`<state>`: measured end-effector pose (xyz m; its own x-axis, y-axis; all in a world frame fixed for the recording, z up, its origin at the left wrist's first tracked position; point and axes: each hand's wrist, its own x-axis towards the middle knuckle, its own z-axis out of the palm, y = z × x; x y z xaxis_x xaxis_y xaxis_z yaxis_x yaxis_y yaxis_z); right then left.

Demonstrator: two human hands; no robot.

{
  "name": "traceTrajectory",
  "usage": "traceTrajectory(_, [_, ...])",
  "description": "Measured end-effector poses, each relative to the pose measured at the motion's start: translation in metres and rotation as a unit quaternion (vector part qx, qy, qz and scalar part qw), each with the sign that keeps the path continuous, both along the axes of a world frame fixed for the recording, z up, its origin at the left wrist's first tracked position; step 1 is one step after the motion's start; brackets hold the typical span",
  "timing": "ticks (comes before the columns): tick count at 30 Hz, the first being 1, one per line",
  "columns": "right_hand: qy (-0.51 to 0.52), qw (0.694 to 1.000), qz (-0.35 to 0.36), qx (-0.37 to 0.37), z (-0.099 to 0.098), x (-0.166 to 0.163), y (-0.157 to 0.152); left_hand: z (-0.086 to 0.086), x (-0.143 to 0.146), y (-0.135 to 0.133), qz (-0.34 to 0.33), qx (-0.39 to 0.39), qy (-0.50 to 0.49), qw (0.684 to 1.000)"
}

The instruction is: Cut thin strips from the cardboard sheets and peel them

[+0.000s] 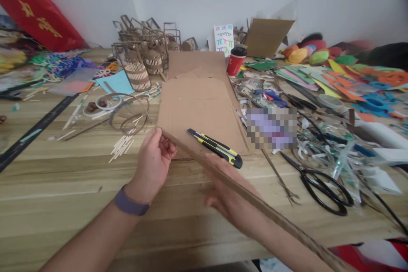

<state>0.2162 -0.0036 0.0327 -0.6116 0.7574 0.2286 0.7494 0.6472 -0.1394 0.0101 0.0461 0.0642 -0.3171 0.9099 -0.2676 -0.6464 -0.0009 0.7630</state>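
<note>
My left hand (157,155), with a purple band on its wrist, is closed on the near-left end of a long brown strip (264,204). The strip slants down to the bottom right, passing in front of my right hand (228,187) and forearm. Slightly blurred, my right hand has its thumb apart from its fingers, which are partly hidden behind the strip. Just beyond lies a black-and-yellow utility knife (216,146), its blade end pointing left. It rests on a flat brown cardboard sheet (197,114).
Small woven baskets (137,72) stand at the back left, near coiled strips (129,112) and pale sticks (123,146). A red lidded cup (236,61) stands behind the cardboard. Large black scissors (318,185) lie at right amid plastic bags and coloured sheets (338,83).
</note>
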Motion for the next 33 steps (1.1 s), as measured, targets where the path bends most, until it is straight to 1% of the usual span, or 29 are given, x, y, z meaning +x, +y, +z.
traceTrajectory(1, [-0.007,1.000,0.016,-0.026,-0.003,-0.023,0.006,-0.001,-0.002,0.001,0.004,0.004,-0.009,1.000])
traceTrajectory(2, [-0.014,0.999,0.005,-0.049,-0.006,-0.041,0.011,-0.002,-0.003,0.001,0.006,0.009,-0.016,1.000])
traceTrajectory(3, [-0.020,0.997,-0.029,-0.074,-0.009,-0.055,0.015,-0.003,-0.004,0.001,0.005,0.015,-0.022,1.000])
traceTrajectory(4, [-0.030,0.994,-0.046,-0.094,-0.011,-0.064,0.016,-0.004,-0.005,0.001,0.003,0.019,-0.026,0.999])
traceTrajectory(6, [-0.040,0.992,-0.053,-0.108,-0.016,-0.075,0.009,-0.006,-0.005,0.001,-0.005,0.027,-0.033,0.999])
traceTrajectory(8, [-0.034,0.993,-0.013,-0.112,-0.019,-0.077,-0.007,-0.007,-0.005,0.000,-0.010,0.027,-0.039,0.999])
traceTrajectory(10, [-0.031,0.992,0.031,-0.115,-0.021,-0.070,-0.023,-0.008,-0.004,-0.001,-0.014,0.017,-0.045,0.999])
traceTrajectory(12, [-0.042,0.993,0.049,-0.098,-0.022,-0.052,-0.035,-0.008,-0.003,-0.001,-0.020,-0.002,-0.050,0.999])
traceTrajectory(13, [-0.050,0.995,0.036,-0.084,-0.023,-0.038,-0.039,-0.007,-0.002,-0.001,-0.024,-0.011,-0.052,0.998])
traceTrajectory(16, [-0.083,0.995,-0.006,-0.047,-0.027,0.018,-0.047,-0.006,-0.001,0.000,-0.024,-0.034,-0.056,0.998])
traceTrajectory(18, [-0.100,0.995,-0.024,-0.006,-0.032,0.059,-0.056,-0.004,0.000,0.001,-0.021,-0.048,-0.054,0.997])
traceTrajectory(19, [-0.107,0.993,-0.052,0.012,-0.035,0.078,-0.061,-0.004,0.000,0.001,-0.021,-0.057,-0.051,0.997])
traceTrajectory(22, [-0.117,0.988,-0.093,0.048,-0.039,0.130,-0.082,-0.005,0.003,0.001,-0.030,-0.087,-0.040,0.995])
traceTrajectory(24, [-0.112,0.983,-0.132,0.069,-0.036,0.160,-0.099,-0.007,0.004,0.001,-0.033,-0.097,-0.035,0.994])
traceTrajectory(26, [-0.081,0.976,-0.182,0.091,-0.031,0.187,-0.120,-0.012,0.005,0.002,-0.032,-0.093,-0.035,0.995])
traceTrajectory(28, [-0.048,0.952,-0.286,0.098,-0.030,0.206,-0.145,-0.017,0.005,0.003,-0.030,-0.087,-0.035,0.995])
traceTrajectory(30, [-0.020,0.922,-0.363,0.132,-0.040,0.211,-0.171,-0.021,0.004,0.003,-0.032,-0.083,-0.031,0.996])
traceTrajectory(31, [-0.015,0.923,-0.372,0.097,-0.048,0.207,-0.182,-0.023,0.004,0.003,-0.032,-0.080,-0.029,0.996])
traceTrajectory(32, [-0.007,0.924,-0.380,0.043,-0.059,0.200,-0.193,-0.024,0.004,0.004,-0.033,-0.077,-0.026,0.996])
traceTrajectory(33, [0.007,0.918,-0.396,0.031,-0.069,0.189,-0.201,-0.025,0.003,0.004,-0.034,-0.073,-0.024,0.996])
